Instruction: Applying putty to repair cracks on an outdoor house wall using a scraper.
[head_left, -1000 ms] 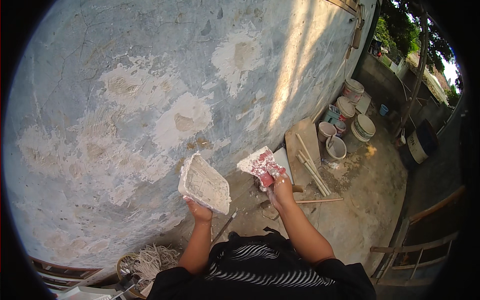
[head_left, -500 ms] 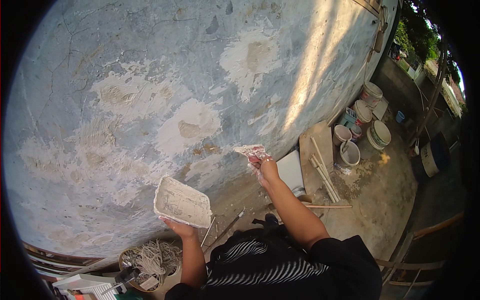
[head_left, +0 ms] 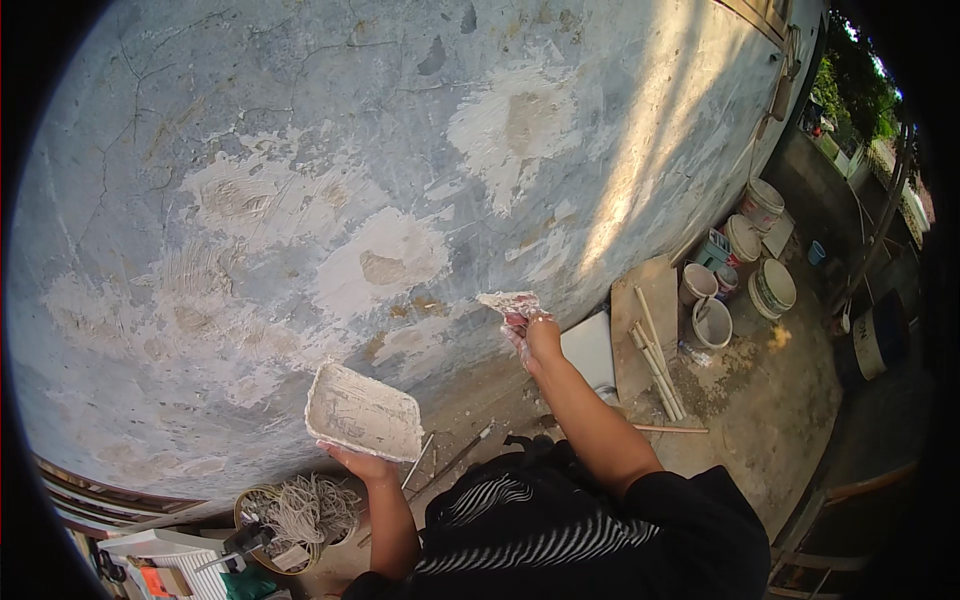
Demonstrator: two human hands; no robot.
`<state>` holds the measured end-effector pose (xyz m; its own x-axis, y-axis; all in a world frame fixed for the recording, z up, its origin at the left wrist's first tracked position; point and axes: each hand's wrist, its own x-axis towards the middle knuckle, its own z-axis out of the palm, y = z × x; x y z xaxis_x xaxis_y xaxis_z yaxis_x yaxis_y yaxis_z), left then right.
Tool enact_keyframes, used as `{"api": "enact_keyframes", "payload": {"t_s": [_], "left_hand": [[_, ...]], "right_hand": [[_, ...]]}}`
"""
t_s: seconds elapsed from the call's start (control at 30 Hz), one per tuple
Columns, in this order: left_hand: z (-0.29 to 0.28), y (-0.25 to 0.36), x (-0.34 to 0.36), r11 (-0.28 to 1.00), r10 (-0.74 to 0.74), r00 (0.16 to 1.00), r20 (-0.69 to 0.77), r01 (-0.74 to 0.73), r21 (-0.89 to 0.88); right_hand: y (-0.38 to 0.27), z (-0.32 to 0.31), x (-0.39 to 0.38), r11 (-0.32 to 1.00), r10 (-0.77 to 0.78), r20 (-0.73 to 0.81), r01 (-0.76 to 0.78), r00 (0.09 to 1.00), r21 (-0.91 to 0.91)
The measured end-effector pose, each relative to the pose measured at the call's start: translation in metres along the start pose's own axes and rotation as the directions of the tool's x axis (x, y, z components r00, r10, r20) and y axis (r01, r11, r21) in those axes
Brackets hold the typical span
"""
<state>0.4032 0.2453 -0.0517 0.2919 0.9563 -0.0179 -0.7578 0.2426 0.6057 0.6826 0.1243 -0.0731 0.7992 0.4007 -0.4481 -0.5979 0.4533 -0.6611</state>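
My left hand [head_left: 360, 462] supports a rectangular tray [head_left: 364, 412] from below, its fingers wrapped under the lower edge. Whitish plaster coats the tray's rim and inside. Higher and to the right, my right hand [head_left: 541, 337] grips a putty knife [head_left: 506, 301] whose blade is smeared with plaster; its handle is mostly hidden in my fingers. White plaster also covers those fingers. The blade appears before the lower part of a blue-grey wall [head_left: 300, 90]; whether they touch, I cannot tell. Rough pale plaster patches [head_left: 383, 262] spread over the wall.
Several buckets [head_left: 712, 322] stand along the wall's foot at right. Nearer lie a board [head_left: 632, 320] with pale sticks [head_left: 656, 370] and a white panel [head_left: 590, 352]. A basin of tangled cord [head_left: 312, 515] sits lower left, beside a white slatted item [head_left: 165, 545].
The view has turned slightly, so buckets and board appear farther right. My right hand with the putty knife shows a little farther right; the tray stays nearly in place.
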Motion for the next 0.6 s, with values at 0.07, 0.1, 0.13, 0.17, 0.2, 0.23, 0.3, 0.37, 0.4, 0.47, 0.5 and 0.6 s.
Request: {"api": "enact_keyframes", "payload": {"t_s": [0.07, 0.1, 0.13, 0.17, 0.2, 0.23, 0.3, 0.37, 0.4, 0.47, 0.5, 0.6], "left_hand": [[0.000, -0.001, -0.001, 0.998, 0.035, 0.999, 0.021, -0.036, 0.050], [0.002, 0.000, -0.002, 0.999, 0.027, 0.999, 0.023, -0.028, 0.029], [0.004, 0.001, -0.003, 1.000, 0.020, 0.999, 0.026, -0.020, 0.007], [0.005, 0.001, -0.004, 1.000, 0.024, 0.999, 0.027, -0.024, 0.007], [0.007, 0.001, -0.005, 1.000, 0.025, 0.999, 0.021, -0.025, -0.008], [0.009, 0.001, -0.007, 0.999, 0.026, 1.000, 0.015, -0.025, -0.024], [0.015, 0.004, -0.010, 0.998, 0.024, 1.000, 0.008, -0.024, -0.051], [0.016, 0.005, -0.012, 0.997, 0.021, 1.000, 0.000, -0.021, -0.078], [0.015, 0.005, -0.012, 0.998, 0.051, 0.999, 0.009, -0.050, -0.038], [0.012, 0.006, -0.012, 0.996, 0.084, 0.996, 0.015, -0.084, 0.003], [0.012, 0.007, -0.012, 0.997, 0.071, 0.997, 0.008, -0.071, -0.036], [0.005, 0.009, -0.012, 0.994, 0.063, 0.997, 0.047, -0.058, -0.089]], "right_hand": [[-0.004, 0.003, -0.003, 1.000, -0.015, -0.019, 0.015, 1.000, 0.005], [-0.005, 0.004, -0.003, 1.000, -0.014, -0.015, 0.014, 1.000, 0.005], [-0.008, 0.004, -0.003, 0.999, -0.001, -0.015, 0.000, 1.000, -0.036], [-0.010, 0.005, -0.003, 0.997, 0.013, -0.015, -0.014, 1.000, -0.076], [-0.010, 0.006, -0.004, 0.997, 0.014, -0.011, -0.015, 1.000, -0.076], [-0.009, 0.006, -0.007, 0.996, 0.013, -0.010, -0.013, 1.000, -0.093], [-0.008, 0.008, -0.005, 0.994, 0.014, -0.004, -0.014, 1.000, -0.110], [-0.007, 0.010, 0.002, 0.998, 0.006, 0.011, -0.006, 1.000, -0.064], [-0.008, 0.011, 0.008, 0.998, 0.008, 0.014, -0.007, 1.000, -0.064], [-0.011, 0.010, 0.020, 0.998, 0.003, 0.055, -0.006, 0.998, 0.059], [-0.012, 0.007, 0.023, 0.998, 0.005, 0.056, -0.008, 0.998, 0.058], [-0.014, 0.003, 0.024, 0.991, 0.017, 0.078, -0.027, 0.997, 0.132]]}}
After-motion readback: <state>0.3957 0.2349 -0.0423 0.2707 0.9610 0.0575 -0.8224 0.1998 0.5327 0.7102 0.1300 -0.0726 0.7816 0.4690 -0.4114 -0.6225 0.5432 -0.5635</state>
